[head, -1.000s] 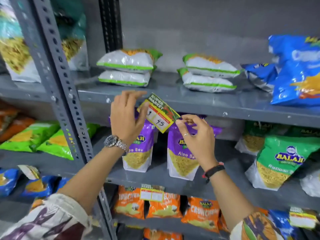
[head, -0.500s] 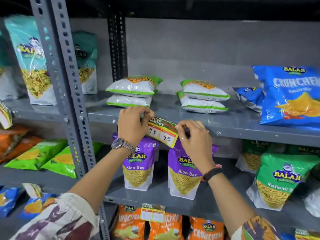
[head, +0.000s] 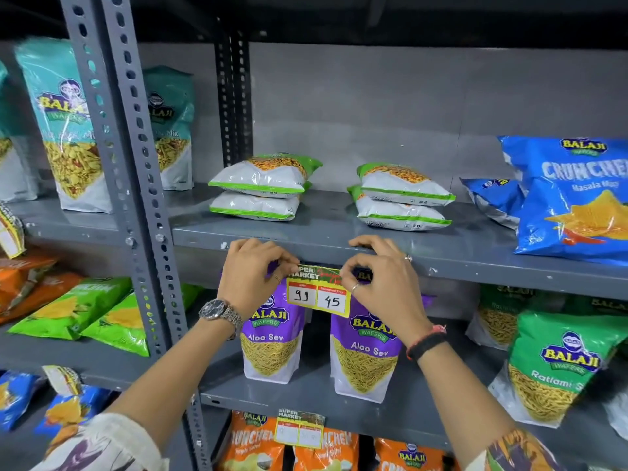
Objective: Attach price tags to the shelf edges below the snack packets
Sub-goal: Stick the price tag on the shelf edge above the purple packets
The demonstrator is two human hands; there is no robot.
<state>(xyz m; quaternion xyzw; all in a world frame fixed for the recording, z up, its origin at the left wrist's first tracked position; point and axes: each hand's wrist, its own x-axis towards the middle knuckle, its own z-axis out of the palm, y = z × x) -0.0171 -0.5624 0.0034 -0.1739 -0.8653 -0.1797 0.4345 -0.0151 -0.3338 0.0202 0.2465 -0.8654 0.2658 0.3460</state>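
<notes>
A yellow-bordered price tag [head: 318, 294] marked 99 and 45 hangs level against the front edge of the grey upper shelf [head: 448, 265]. My left hand [head: 253, 271] pinches its top left corner and my right hand [head: 380, 271] pinches its top right corner, fingers resting on the shelf edge. On the shelf above lie two stacks of white-and-green snack packets [head: 263, 188]. Two purple Aloo Sev packets [head: 365, 348] stand behind and below the tag.
A second price tag [head: 299, 428] is fixed to the lower shelf edge above orange packets [head: 253, 443]. A perforated grey upright [head: 136, 185] stands at the left. Blue Crunchem bags [head: 574, 195] sit right, teal packets [head: 64, 127] left, a green Ratlami packet [head: 554, 365] lower right.
Both hands carried the tag upward from a tilted position in front of the purple packets to the upper shelf edge, where it now hangs level. The camera view also tilted upward.
</notes>
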